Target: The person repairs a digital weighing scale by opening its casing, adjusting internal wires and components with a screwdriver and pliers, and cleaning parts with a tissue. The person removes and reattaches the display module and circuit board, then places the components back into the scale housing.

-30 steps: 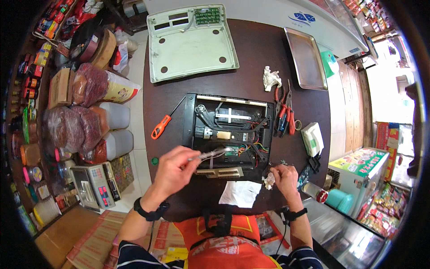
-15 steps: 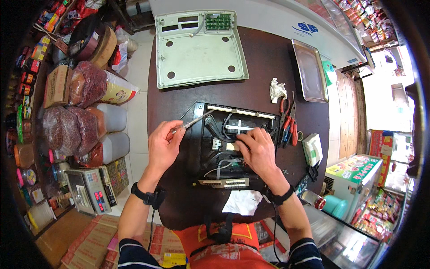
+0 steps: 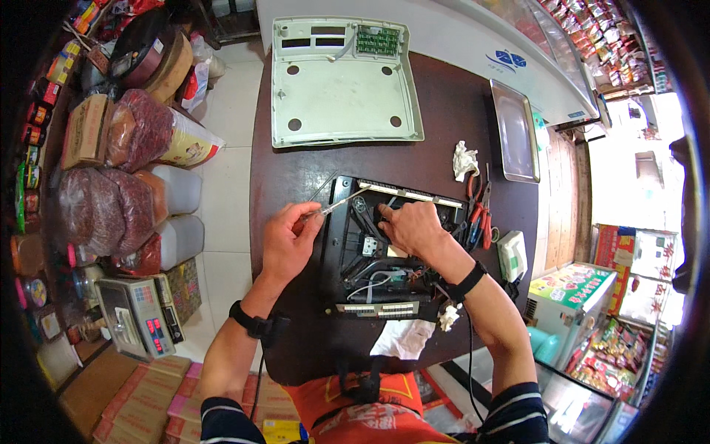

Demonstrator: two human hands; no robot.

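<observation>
Chassis, in the head view, lies on the table. Left hand, by the chassis's left edge, pinches a screwdriver slanting over it. Right hand reaches inside, forefinger extended; any grip, I cannot tell. Cover lies beyond the chassis, pliers right of it.

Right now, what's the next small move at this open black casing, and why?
Probably ease the thin tool in the left hand clear of the pale strip: its tip overlaps that strip in view, though contact can't be told, and the right hand reaches over the black casing nearby.
</observation>
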